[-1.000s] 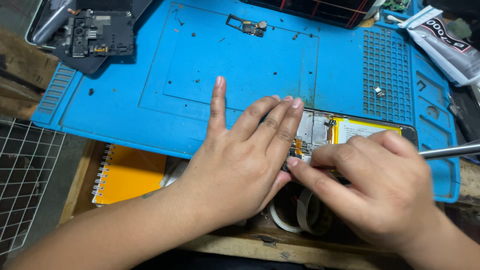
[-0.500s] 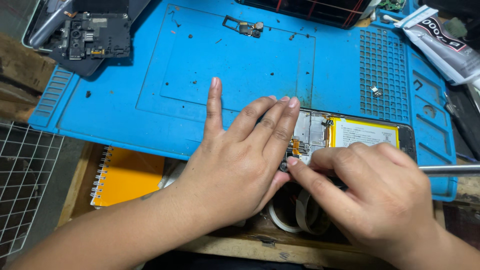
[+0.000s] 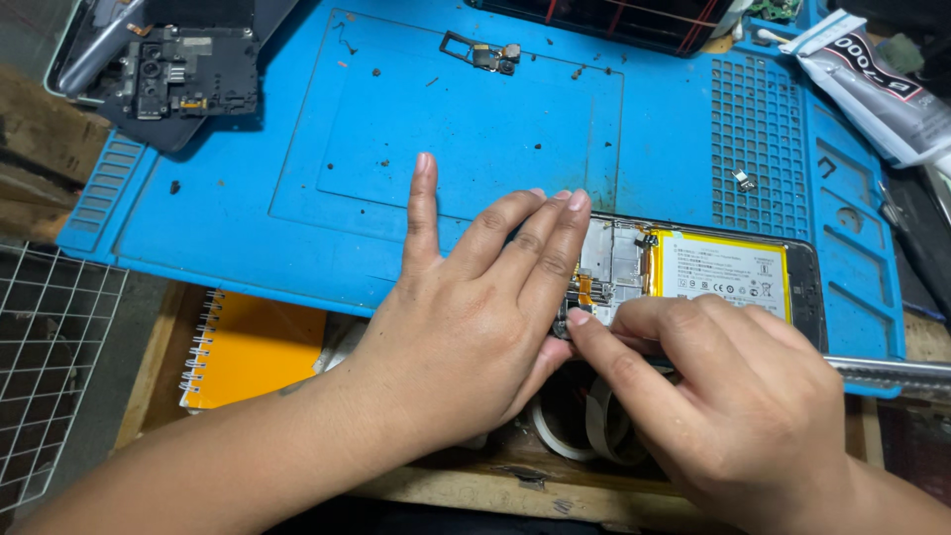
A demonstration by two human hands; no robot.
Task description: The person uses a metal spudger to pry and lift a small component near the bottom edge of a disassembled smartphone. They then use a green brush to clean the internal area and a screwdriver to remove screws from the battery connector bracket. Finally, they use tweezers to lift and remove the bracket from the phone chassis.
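Phone (image 3: 693,272) now nearer, yellow battery (image 3: 721,274) exposed

Open blue mat (image 3: 297,198) ahead; black cover (image 3: 178,79) far-left, glue tube (image 3: 872,89) far-right.

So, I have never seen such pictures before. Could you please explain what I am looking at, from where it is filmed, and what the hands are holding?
The view comes from a camera worn on a person's head, looking down at their own two bare hands. On a blue work mat lies an opened phone with a yellow battery showing. The left hand presses flat on the phone's left end. The right hand pinches at the small parts there and carries a metal tool that sticks out to the right. Also around: a black circuit part, a small loose component, a glue tube and an orange notebook.
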